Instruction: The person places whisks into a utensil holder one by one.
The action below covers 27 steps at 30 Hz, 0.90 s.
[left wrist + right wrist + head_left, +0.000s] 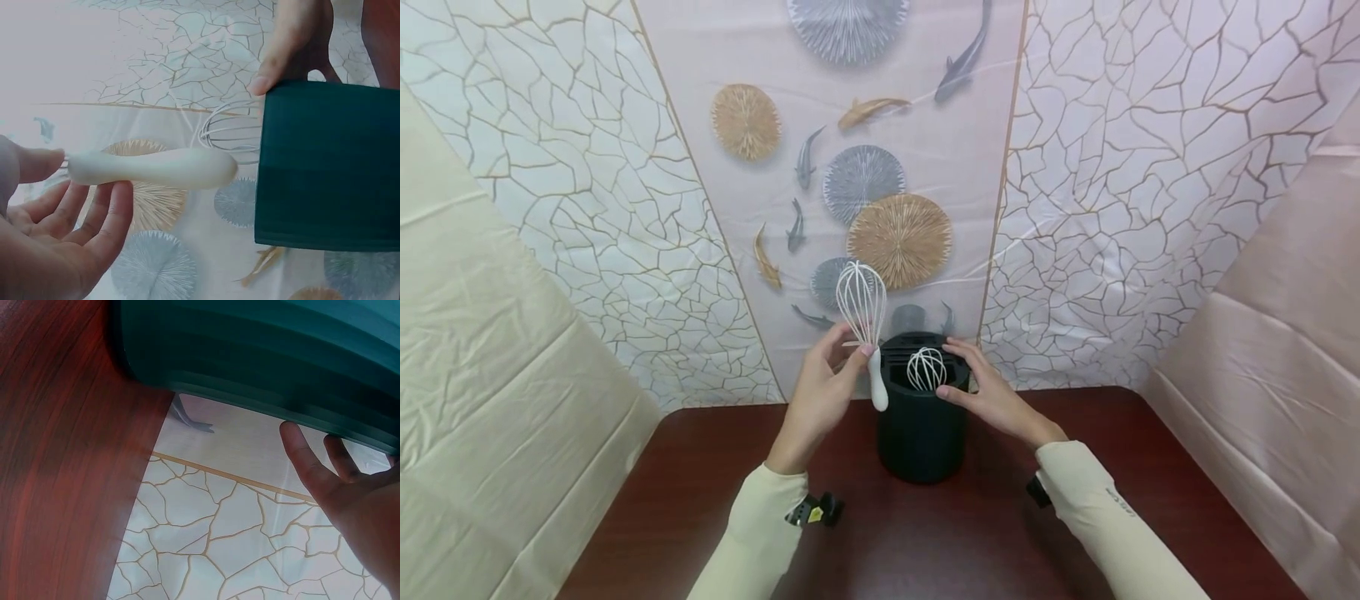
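Observation:
My left hand [823, 387] pinches a white whisk [877, 379] at its neck between thumb and fingers. Its wire loops point up and its handle hangs down, beside the left rim of a dark green utensil holder [922, 442]. In the left wrist view, the smooth handle [153, 167] shows whole, its end close to the holder. A second whisk [927, 369] sits in the holder with its wires upward; its lower part is hidden inside. My right hand [996, 400] holds the holder's right rim, thumb at the front and fingers toward the back.
The holder stands on a dark red-brown wooden table [917, 542], close to its back edge. Behind it hangs a patterned cloth [1075, 250] with fish and round motifs. Plain beige cloth [490, 358] closes off both sides.

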Each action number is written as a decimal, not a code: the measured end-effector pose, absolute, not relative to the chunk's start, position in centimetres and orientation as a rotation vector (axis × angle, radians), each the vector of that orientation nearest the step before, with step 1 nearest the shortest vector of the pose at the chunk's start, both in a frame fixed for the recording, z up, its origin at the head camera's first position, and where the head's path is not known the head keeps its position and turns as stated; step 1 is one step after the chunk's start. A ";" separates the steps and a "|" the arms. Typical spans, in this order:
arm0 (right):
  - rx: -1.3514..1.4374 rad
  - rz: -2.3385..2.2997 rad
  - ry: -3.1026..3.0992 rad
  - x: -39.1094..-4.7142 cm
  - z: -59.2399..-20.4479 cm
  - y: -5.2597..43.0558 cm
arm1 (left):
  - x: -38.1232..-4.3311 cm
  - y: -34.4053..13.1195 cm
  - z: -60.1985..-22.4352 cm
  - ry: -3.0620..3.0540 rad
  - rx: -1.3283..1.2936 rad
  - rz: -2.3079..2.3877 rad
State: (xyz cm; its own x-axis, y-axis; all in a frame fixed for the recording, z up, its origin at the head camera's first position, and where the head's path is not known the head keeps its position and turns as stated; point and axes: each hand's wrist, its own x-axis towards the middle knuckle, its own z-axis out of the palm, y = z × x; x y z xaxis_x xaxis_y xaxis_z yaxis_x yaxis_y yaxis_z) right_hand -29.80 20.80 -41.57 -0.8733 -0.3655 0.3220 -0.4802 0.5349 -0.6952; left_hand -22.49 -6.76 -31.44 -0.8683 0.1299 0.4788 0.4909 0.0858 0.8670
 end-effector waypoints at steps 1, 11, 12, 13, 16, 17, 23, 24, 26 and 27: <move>0.732 1.254 -2.628 -29.8 -41.6 20.8 | -22.7 -6.6 -31.4 -2.074 -0.621 -1.836; 0.750 1.261 -2.596 -29.9 -41.9 20.5 | -26.0 -4.9 -33.6 -1.959 -0.607 -1.739; 0.753 1.258 -2.596 -29.9 -42.0 20.5 | -26.2 -4.9 -34.0 -1.951 -0.606 -1.730; 0.752 1.257 -2.595 -29.9 -42.1 20.4 | -26.5 -4.8 -34.4 -1.944 -0.609 -1.717; 0.746 1.247 -2.591 -29.9 -42.2 20.4 | -27.0 -4.5 -35.2 -1.933 -0.613 -1.674; 0.747 1.242 -2.590 -29.9 -42.2 20.4 | -27.1 -4.4 -35.4 -1.932 -0.614 -1.664; 0.744 1.241 -2.588 -29.7 -42.0 20.4 | -27.6 -3.8 -36.2 -1.933 -0.625 -1.691; 0.743 1.243 -2.585 -29.7 -41.9 20.3 | -27.6 -3.7 -36.3 -1.937 -0.627 -1.700; 0.738 1.239 -2.583 -29.7 -41.8 20.3 | -27.7 -3.5 -36.5 -1.956 -0.622 -1.701; 0.739 1.237 -2.581 -29.7 -41.8 20.3 | -27.7 -3.4 -36.7 -1.974 -0.612 -1.685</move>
